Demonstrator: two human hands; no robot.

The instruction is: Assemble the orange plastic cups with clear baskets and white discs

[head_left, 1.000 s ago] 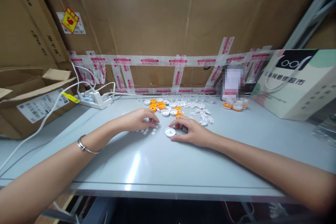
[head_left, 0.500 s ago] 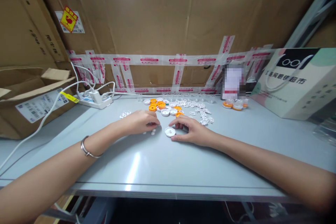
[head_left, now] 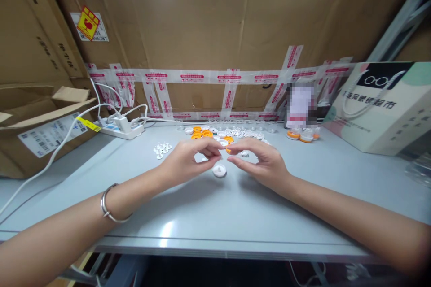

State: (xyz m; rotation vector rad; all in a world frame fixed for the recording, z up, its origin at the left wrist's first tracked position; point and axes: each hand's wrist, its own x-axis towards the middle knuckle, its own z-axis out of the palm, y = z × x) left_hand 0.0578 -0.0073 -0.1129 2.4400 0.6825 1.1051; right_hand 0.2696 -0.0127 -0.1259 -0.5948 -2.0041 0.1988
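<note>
My left hand (head_left: pixel 187 161) and my right hand (head_left: pixel 261 161) are lifted just above the grey table (head_left: pixel 208 215), with their fingertips almost meeting. Both hands are pinched closed, and anything between the fingers is too small to see. A single white round cap (head_left: pixel 219 170) lies on the table directly under the fingertips. Behind the hands is a pile of orange and white caps (head_left: pixel 206 133), next to a scatter of small white discs (head_left: pixel 253 135). To the left lies a small cluster of white pieces (head_left: pixel 161 148). A metal bracelet (head_left: pixel 108 208) circles my left wrist.
A white power strip (head_left: pixel 123 130) with cables sits at the back left beside a cardboard box (head_left: pixel 40 130). A printed paper bag (head_left: pixel 380 107) stands at the right, with a few more orange caps (head_left: pixel 301 135) near it. Taped cardboard (head_left: pixel 215 31) walls the back.
Both hands rose off the table and came together above the white cap. The left hand left the small white pieces and the right hand let go of the cap.
</note>
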